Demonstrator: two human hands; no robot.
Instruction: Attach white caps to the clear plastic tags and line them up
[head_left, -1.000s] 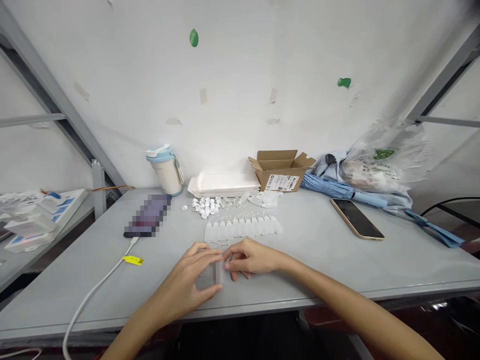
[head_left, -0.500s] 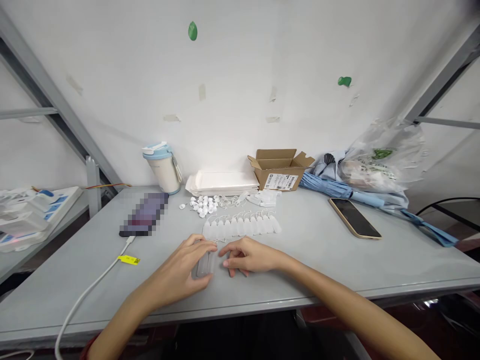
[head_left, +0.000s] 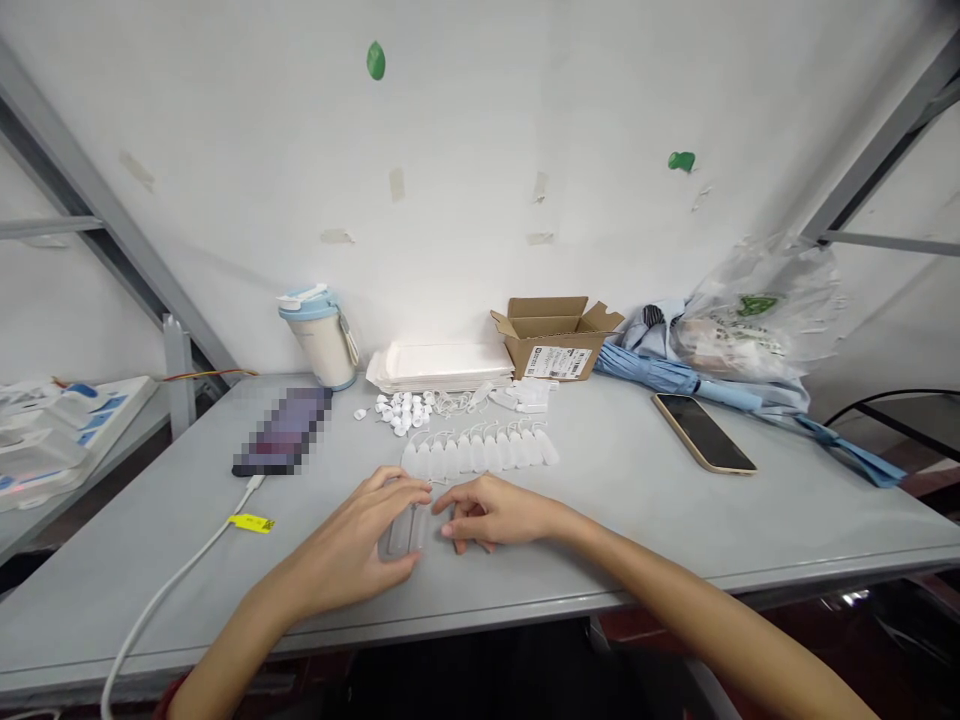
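Observation:
Several clear plastic sleeves point(head_left: 407, 530) lie side by side on the grey table. My left hand point(head_left: 367, 535) brackets them, its fingers at their far ends and its thumb at the near ends. Just to their right, my right hand point(head_left: 487, 515) rests on the table with bent fingers; a small gap shows between thumb and index finger, with nothing visible in it. Beyond both hands runs a row of frosted white tags point(head_left: 480, 453) with thin string loops at their far ends. A short piece of white string lies by my left fingertips.
Behind the row are small white caps point(head_left: 405, 410), more clear plastic parts point(head_left: 529, 395) and a white stack point(head_left: 450, 365). An open cardboard box point(head_left: 556, 345), a cup point(head_left: 321, 340), a blue umbrella point(head_left: 660, 372) and two phones, one black point(head_left: 705, 432), one blurred point(head_left: 283, 430), stand or lie around.
The whole view has shifted slightly. Both hands keep nearly the same pose around and beside the clear sleeves; nothing else has visibly moved.

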